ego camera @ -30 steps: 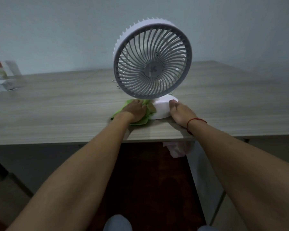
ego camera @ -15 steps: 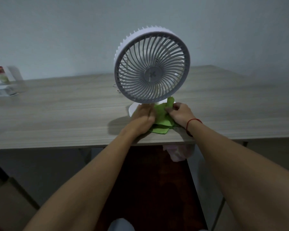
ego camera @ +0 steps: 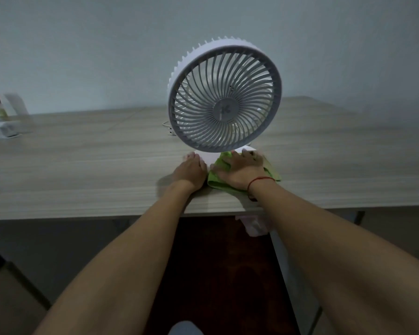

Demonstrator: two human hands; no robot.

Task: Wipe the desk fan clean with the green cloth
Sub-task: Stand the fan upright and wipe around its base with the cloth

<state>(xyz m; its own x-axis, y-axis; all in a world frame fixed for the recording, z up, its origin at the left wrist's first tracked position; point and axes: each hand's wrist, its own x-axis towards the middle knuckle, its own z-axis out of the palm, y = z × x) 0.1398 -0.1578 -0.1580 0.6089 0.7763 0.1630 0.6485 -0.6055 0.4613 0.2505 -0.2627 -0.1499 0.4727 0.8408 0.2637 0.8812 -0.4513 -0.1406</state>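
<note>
Left hand [ego camera: 190, 171]: fingers flat, touching our round white plastic desk fan [ego camera: 224, 96] at its base.
Right hand [ego camera: 242, 171]: we press it flat on the crumpled green cloth [ego camera: 215, 177].

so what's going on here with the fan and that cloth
A person is cleaning a white desk fan that stands near the front edge of a wooden desk. The right hand lies flat on the green cloth, pressing it against the right side of the fan's base. The left hand rests on the left side of the base, probably to steady it. Neither hand is on the grille.
</note>
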